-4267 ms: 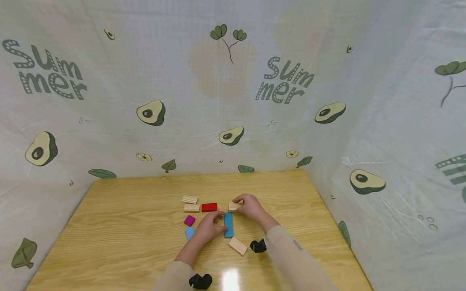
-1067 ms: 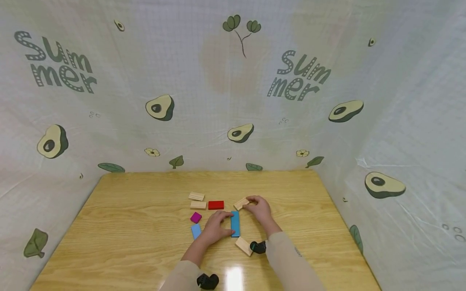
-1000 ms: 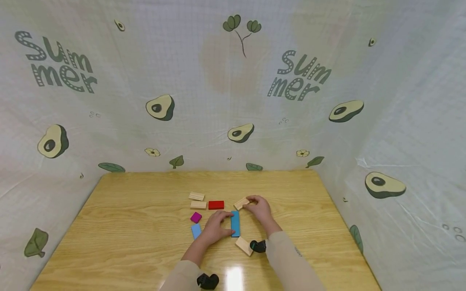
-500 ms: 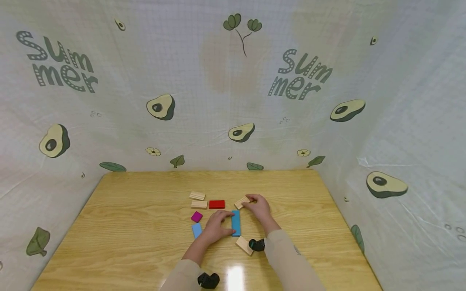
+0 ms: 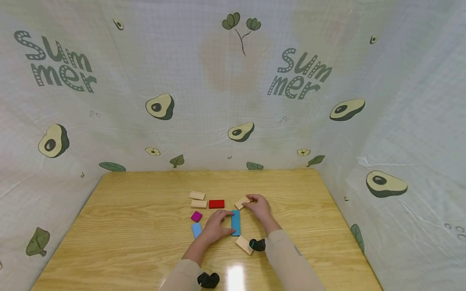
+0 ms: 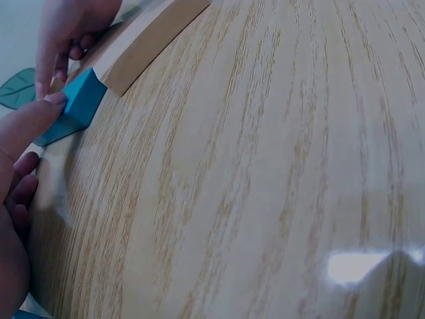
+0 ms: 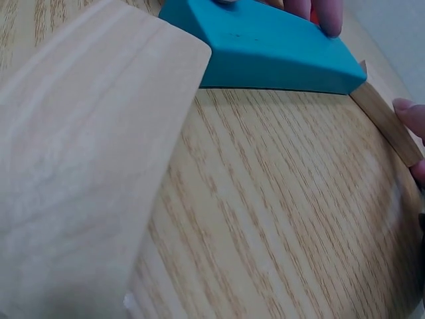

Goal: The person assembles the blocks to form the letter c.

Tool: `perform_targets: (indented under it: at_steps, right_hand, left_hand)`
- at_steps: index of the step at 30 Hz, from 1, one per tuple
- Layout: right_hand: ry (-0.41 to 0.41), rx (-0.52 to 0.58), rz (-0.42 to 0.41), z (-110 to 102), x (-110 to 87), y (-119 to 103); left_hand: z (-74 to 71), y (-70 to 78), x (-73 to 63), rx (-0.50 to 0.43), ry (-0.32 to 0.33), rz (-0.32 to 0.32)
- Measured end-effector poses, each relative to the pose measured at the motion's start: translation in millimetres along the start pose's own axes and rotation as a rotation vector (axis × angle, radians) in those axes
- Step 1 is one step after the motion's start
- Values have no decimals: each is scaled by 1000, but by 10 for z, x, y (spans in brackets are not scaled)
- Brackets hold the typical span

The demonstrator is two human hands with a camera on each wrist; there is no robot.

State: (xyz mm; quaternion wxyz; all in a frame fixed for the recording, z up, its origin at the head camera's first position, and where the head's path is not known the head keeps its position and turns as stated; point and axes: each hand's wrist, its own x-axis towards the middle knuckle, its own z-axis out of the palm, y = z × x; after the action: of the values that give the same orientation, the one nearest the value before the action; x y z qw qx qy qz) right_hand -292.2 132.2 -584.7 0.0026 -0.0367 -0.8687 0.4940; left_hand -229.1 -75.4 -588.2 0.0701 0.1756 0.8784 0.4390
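In the head view my left hand (image 5: 214, 228) spans a blue wooden block (image 5: 236, 223), thumb at its near end and fingers at its far end. My right hand (image 5: 260, 207) pinches a plain wooden block (image 5: 240, 203), which lies slanted just beyond the blue block's far end. Another plain block, a pale slab (image 5: 244, 245), sits slanted by the blue block's near end. The right wrist view shows left fingertips (image 7: 327, 16) on the blue block (image 7: 279, 56) and the held plain block (image 7: 385, 119) close to its end.
Left of the hands lie a red block (image 5: 216, 204), two plain blocks, the nearer one (image 5: 198, 204) beside the red, a magenta piece (image 5: 196, 216) and a light blue block (image 5: 196, 229). A printed cloth (image 5: 204, 81) rises behind and beside the wooden table (image 5: 138, 226).
The plain block in my right hand has turned from straight across to slanted since the earliest frame. The left hand stays at the blue block. Over the last second nothing moves noticeably.
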Motion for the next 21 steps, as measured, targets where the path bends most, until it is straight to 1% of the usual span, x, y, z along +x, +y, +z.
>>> perform_targets:
  at_steps: [11,21]
  right_hand:
    - [-6,-15,-29,-3,-12,11]
    - [-10,5,-17,-19,-26,-11]
  left_hand:
    - [-1,-5,5,0,1,0]
    - [-1,-15,9,-4,0,3]
